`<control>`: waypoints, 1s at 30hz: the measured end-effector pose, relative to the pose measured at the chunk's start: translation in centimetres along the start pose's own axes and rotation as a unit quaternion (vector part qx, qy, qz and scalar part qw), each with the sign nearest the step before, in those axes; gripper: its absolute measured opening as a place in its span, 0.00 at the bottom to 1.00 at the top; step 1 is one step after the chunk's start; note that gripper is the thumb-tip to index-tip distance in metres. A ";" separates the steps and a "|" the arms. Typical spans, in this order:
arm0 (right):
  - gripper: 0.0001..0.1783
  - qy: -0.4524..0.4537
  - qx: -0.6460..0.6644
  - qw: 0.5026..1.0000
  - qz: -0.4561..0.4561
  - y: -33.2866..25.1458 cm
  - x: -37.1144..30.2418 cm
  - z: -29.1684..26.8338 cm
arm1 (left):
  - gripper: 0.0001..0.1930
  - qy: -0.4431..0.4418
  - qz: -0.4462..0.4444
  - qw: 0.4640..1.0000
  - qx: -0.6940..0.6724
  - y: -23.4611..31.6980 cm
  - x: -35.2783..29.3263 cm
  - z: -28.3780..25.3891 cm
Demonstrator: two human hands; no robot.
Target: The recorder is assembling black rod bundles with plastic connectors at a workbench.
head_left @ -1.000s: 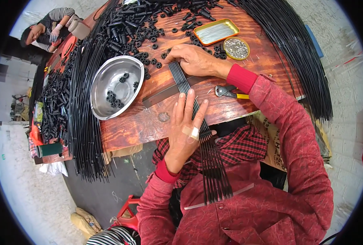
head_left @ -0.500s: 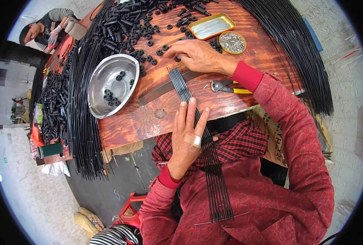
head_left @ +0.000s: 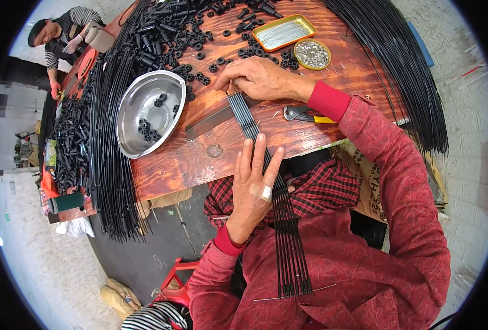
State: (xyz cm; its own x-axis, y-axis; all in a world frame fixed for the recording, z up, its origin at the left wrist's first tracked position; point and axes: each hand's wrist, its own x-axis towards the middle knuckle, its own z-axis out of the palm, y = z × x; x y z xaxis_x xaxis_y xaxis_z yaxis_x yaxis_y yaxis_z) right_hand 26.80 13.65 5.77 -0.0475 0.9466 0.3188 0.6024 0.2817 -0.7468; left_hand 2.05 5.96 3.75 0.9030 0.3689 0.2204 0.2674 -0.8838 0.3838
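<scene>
Gripping one flat bundle of slim black rods, aslant from the reddish-brown wooden tabletop to a red patterned jacket: one bare left hand, thumb beneath; at the upper end, one bare right hand, curled, hold cannot be told. Around it, one each: yellow-handled metal pliers, shiny metal bowl, rectangular orange-edged tray of silvery pins, round yellow dish of metal bits. Below: brown packaging, dark lettering partly covered.
</scene>
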 end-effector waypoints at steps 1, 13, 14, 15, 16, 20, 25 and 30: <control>0.19 0.000 0.000 1.000 0.000 -0.1 0.1 -0.1 | 0.45 0.001 0.001 1.000 0.002 0.0 0.0 0.0; 0.20 -0.025 0.053 0.998 -0.001 -0.2 0.5 0.2 | 0.42 -0.001 -0.003 1.000 0.022 -0.2 -0.1 0.4; 0.20 -0.019 0.016 1.000 -0.013 -0.1 0.5 0.4 | 0.42 -0.002 -0.003 1.000 0.022 -0.2 -0.1 0.4; 0.20 -0.012 -0.022 0.999 -0.025 -0.1 0.4 0.4 | 0.42 0.001 -0.003 1.000 0.015 -0.2 0.0 0.4; 0.20 -0.012 -0.022 0.999 -0.025 -0.1 0.4 0.5 | 0.42 0.004 -0.002 1.000 0.008 -0.1 0.0 0.4; 0.20 0.005 -0.038 0.999 -0.005 0.0 0.3 0.4 | 0.45 0.011 0.003 1.000 0.010 -0.1 0.1 0.3; 0.18 0.030 -0.016 0.999 -0.011 0.7 0.1 0.0 | 0.45 0.007 -0.001 1.000 0.019 0.1 0.1 0.3; 0.18 0.060 -0.052 0.996 0.029 1.0 -0.4 -3.5 | 0.44 0.005 -0.011 1.000 0.013 0.5 -0.5 0.3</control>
State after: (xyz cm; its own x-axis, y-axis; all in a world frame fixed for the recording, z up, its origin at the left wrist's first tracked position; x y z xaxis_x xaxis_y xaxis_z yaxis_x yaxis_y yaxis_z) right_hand 30.25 13.05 6.92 0.0817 0.9339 0.3481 0.6810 0.2028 -0.7037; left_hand 1.84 5.24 3.60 0.8937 0.3905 0.2208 0.2956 -0.8828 0.3650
